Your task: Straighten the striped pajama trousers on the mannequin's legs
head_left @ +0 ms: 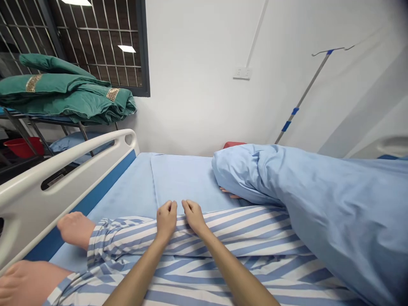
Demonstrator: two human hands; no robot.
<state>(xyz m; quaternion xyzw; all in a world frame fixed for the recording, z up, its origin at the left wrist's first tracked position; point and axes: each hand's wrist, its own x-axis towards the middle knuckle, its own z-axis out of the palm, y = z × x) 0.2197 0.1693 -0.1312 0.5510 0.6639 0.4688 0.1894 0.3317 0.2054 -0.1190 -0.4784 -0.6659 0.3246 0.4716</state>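
Note:
My left hand (166, 219) and my right hand (194, 216) reach forward side by side, fingers curled on the blue-and-white striped hospital garment (242, 229). A person lies under it on the bed, and a pale blue quilt (318, 199) covers the right side of the body. A bare limb end (75, 229) comes out of a striped cuff near the bed rail, and a second one (27, 284) shows at the lower left corner. I cannot tell whether they are hands or feet. Some skin (229, 194) shows under the quilt's fold.
A white hospital bed rail with a blue strip (63, 180) runs along the left, beside a pale blue sheet (181, 180). Behind it, green folded quilts (63, 91) lie on a metal rack above a red basin (24, 146). An IV pole (302, 100) leans by the wall.

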